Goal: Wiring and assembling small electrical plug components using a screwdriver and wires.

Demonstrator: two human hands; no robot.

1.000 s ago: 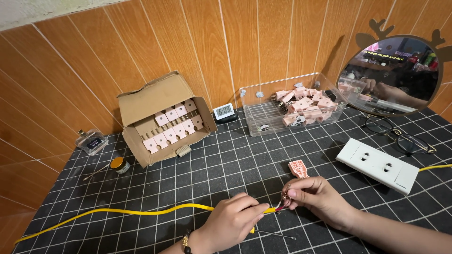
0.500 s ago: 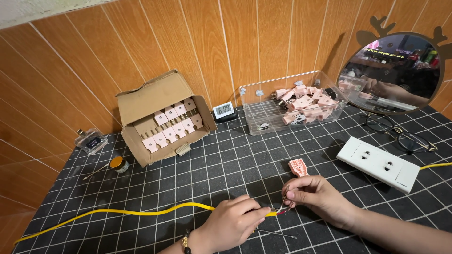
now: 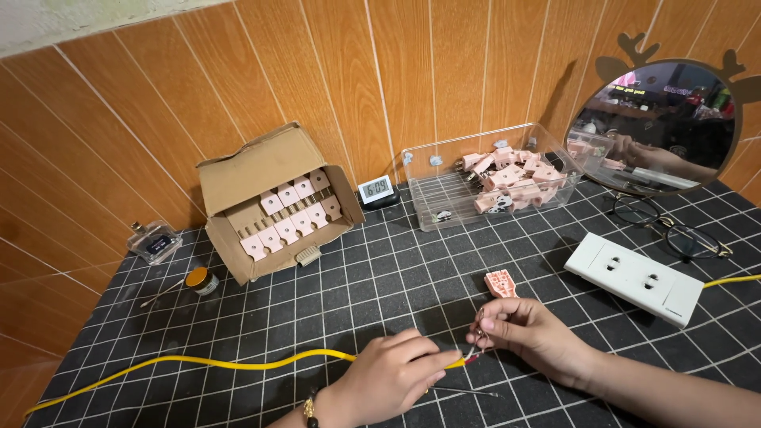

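My left hand [image 3: 388, 379] pinches the end of a long yellow cable [image 3: 214, 363] that trails left across the black grid mat [image 3: 357, 277]. My right hand [image 3: 527, 331] holds the thin bare wire strands sticking out of that cable end, fingers pinched on them just right of my left hand. A small pink plug half [image 3: 500, 283] lies on the mat just above my right hand, untouched.
An open cardboard box [image 3: 269, 202] of pink plug parts stands at the back left. A clear plastic tray [image 3: 491, 186] holds several more. A white power strip [image 3: 634, 277], glasses [image 3: 674, 234], round mirror [image 3: 658, 123], small clock [image 3: 375, 190], tin [image 3: 200, 279] and small bottle [image 3: 153, 242] lie around.
My right hand's fingers have shifted slightly on the wire strands, lifting them a little. My left hand and the cable stay nearly in place.
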